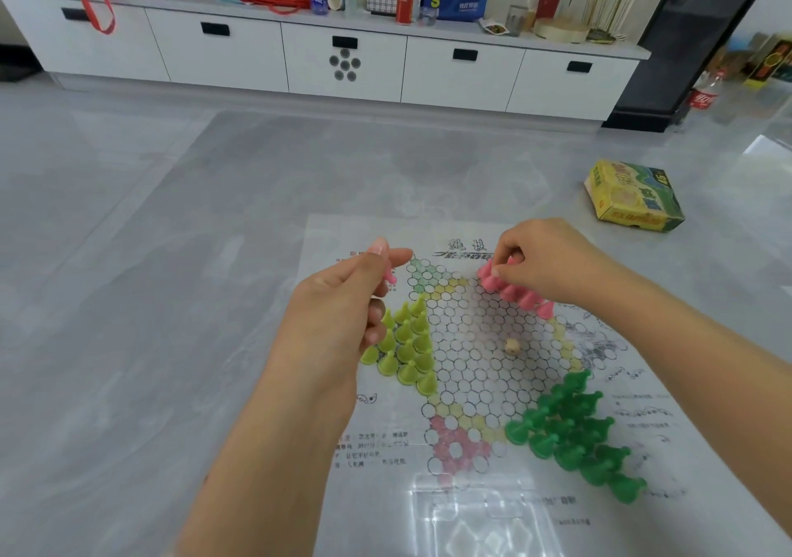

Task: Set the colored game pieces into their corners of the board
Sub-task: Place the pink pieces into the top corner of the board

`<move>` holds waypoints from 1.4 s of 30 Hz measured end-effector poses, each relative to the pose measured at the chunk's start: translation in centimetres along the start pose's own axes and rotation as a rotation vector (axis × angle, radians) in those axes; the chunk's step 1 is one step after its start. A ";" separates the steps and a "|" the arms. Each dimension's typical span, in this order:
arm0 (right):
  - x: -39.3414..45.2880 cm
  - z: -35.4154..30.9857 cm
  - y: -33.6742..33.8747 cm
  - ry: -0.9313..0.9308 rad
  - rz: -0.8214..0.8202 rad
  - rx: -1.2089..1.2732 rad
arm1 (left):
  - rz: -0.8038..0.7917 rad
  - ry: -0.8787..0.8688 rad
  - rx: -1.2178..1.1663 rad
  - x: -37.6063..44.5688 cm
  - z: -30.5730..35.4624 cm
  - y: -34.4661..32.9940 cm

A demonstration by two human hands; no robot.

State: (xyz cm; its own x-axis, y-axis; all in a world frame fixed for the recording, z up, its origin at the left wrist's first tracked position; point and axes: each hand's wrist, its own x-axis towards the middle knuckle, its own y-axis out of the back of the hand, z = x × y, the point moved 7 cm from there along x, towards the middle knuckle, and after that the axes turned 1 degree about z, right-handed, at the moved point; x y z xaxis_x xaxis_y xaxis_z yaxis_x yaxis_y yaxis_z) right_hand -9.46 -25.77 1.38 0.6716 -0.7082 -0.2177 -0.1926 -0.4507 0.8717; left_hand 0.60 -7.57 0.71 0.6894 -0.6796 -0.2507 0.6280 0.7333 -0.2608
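Note:
A paper Chinese-checkers board (475, 355) lies on the grey floor. Several yellow-green pieces (407, 344) stand in its left corner. Several dark green pieces (574, 432) fill the lower right corner. A row of pink pieces (520, 295) stands at the upper right corner. My right hand (544, 260) pinches a pink piece at the top end of that row. My left hand (343, 303) hovers over the board's left side and holds a pink piece (389, 275) between thumb and fingers. A small beige die (512, 346) sits near the board's middle.
A yellow-green game box (632, 196) lies on the floor beyond the board to the right. A low white cabinet (343, 55) with bottles, cans and bags on top runs along the back wall. A cola bottle (705, 93) stands at the far right.

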 end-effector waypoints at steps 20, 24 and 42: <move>0.4 0.6 -0.2 0.006 0.013 -0.026 | 0.015 0.019 0.024 -0.4 0.2 0.0; 0.6 0.7 -0.3 0.004 0.017 -0.016 | 0.025 0.025 0.030 -0.3 0.1 0.2; -0.4 -0.6 1.3 0.109 0.123 -0.036 | -0.006 0.056 0.067 -0.2 -0.2 -0.3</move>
State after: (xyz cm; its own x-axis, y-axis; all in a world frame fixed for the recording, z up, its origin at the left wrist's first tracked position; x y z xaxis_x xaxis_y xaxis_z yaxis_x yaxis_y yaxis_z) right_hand -9.55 -25.76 2.87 0.7187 -0.6926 -0.0607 -0.2541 -0.3429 0.9043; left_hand 0.20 -7.66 0.65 0.6655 -0.6829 -0.3014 0.6560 0.7277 -0.2004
